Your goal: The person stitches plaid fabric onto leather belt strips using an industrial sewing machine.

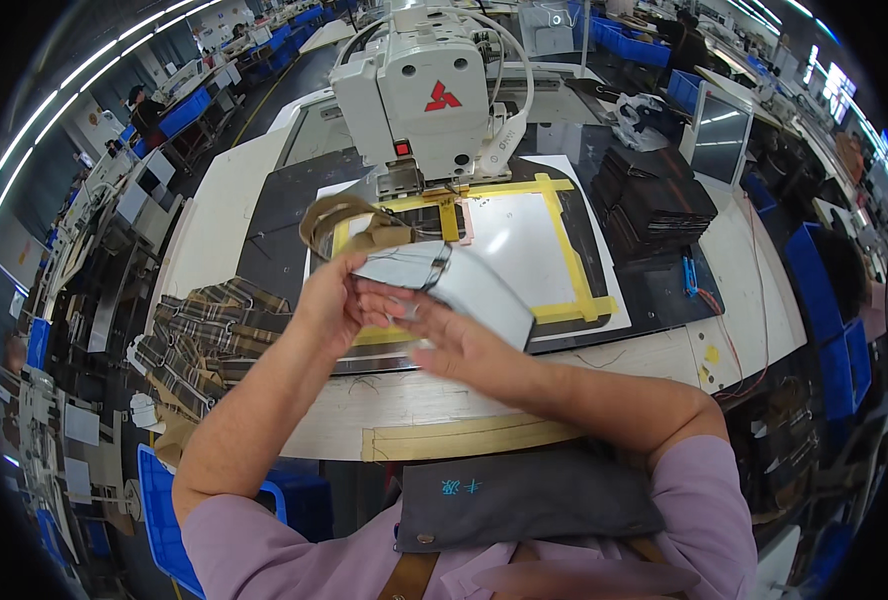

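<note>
Evidently, a pale panel (489, 290) is gripped by the left hand (336, 303) mid-frame; whether the blurred right hand (464, 345) is closed cannot be told. Handling seems unfinished: the panel is not yet set down; plaid pieces (219, 322) are left lying centre-left.

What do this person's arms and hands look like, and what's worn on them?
Both the left hand and right hand are ungloved. The bare forearms show no watch or bracelet, and the short sleeves are pale purple.
</note>
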Tool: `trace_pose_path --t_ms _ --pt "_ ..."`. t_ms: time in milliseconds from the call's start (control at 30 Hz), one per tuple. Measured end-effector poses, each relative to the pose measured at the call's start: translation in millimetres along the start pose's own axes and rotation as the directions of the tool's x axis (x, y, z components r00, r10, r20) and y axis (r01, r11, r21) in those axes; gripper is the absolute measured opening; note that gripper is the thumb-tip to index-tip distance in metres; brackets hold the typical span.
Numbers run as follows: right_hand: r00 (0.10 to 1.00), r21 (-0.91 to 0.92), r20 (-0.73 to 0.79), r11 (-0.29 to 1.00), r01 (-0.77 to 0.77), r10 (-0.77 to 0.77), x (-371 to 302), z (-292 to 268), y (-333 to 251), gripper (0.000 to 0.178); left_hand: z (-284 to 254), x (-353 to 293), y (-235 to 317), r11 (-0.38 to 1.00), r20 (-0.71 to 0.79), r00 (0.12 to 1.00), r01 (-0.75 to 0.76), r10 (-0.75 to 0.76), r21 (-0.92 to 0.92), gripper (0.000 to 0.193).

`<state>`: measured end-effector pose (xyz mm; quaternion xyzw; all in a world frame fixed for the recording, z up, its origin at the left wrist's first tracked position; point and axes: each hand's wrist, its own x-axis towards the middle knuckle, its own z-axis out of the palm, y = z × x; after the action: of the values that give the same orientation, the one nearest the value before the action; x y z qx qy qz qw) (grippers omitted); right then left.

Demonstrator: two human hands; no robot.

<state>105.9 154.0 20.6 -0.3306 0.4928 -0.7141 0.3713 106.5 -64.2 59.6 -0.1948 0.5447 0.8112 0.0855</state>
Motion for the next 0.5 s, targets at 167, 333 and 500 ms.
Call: trace_pose_path --t_ms 167,333,500 --pt "0.870 0.238 -0.492 0.958 0.158 -0.021 9.8 -46.3 -5.1 0.060 15.7 -13.5 -40.6 0.990 0.083 0.990 0.122 -0.117 -0.066 0.054" --pt "0.645 0.159 -0.722 0.848 0.505 -0.248 22.7 -79.2 -20.4 0.055 43.0 -22.9 -42.5 0.645 0.406 0.825 -0.561 0.392 0.518 0.046" --pt "0.503 -0.072 -0.805 0.894 0.443 -0.314 17.5 -119.9 -31.6 0.052 52.4 7.2 -40.2 -0.311 0.586 0.288 -0.630 0.757 0.711 0.016"
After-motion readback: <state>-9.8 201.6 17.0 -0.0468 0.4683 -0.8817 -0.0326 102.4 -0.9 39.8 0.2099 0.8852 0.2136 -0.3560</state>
